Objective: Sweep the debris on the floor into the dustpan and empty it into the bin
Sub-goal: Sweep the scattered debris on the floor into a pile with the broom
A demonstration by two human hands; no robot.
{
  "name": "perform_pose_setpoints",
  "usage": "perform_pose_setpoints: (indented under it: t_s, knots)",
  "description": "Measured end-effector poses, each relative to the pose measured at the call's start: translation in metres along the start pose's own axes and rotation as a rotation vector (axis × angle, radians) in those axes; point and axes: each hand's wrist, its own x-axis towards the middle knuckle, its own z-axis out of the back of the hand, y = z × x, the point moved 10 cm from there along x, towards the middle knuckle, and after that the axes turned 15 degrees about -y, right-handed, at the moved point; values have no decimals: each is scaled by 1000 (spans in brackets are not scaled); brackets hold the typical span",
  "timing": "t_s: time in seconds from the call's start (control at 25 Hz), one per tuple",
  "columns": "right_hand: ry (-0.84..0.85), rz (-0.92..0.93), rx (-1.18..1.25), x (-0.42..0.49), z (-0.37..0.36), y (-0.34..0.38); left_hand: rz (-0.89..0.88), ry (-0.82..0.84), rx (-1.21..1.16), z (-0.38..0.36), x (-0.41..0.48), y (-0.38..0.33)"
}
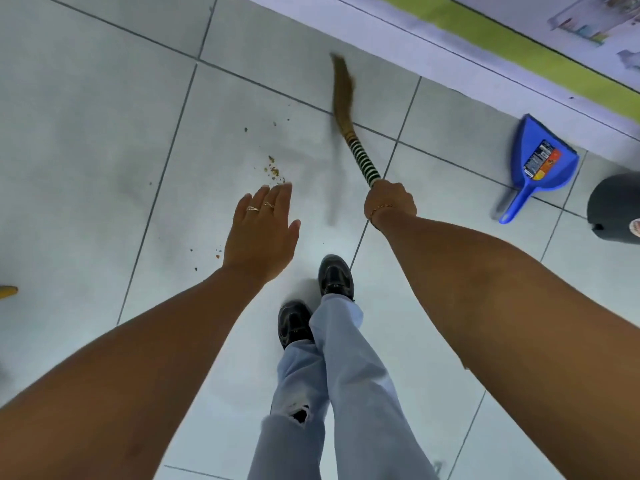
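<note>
My right hand (389, 202) grips the striped handle of a short straw broom (344, 98), whose blurred bristles point away toward the wall. My left hand (263, 230) hovers flat over the floor, fingers apart, holding nothing. Small brown debris (272, 166) lies scattered on the pale tiles just beyond my left fingertips, with a few more crumbs (218, 252) left of my wrist. A blue dustpan (540, 161) lies on the floor at the right, handle toward me. The dark round bin (614, 209) shows at the right edge, cut off.
My two feet in black shoes (315, 299) stand on the white tiled floor. A wall base with a green stripe (519, 46) runs along the top right. A yellow object (8, 292) pokes in at the left edge.
</note>
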Motion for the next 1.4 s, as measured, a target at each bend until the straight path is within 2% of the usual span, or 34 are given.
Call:
perform_pose_setpoints:
  t_s: [0.2,0.44,0.76,0.84,1.0,1.08,1.2,1.32,1.4]
  knots:
    - [27,203,-164,13,-13,29,133,24,9,-11,21,21]
    - [26,405,-393,6,-21,35,175,81,-54,-16,16,4]
    - [18,601,-550,-49,-27,12,160,24,-54,8,-2,12]
    - [-10,606,-511,-67,-28,-3,134,3,-59,12,-11,21]
    - [-165,608,-267,-140,-29,-28,78,-24,-57,24,-59,63]
    - [-168,565,-173,-184,-44,-23,33,-49,-37,31,-92,92]
    - [-75,457,23,-248,-89,33,-10,-28,-26,34,-148,144]
    - [-14,539,48,-328,-152,115,-4,-23,30,39,-207,204]
    - [124,542,50,-378,-197,144,4,-30,65,44,-240,234]
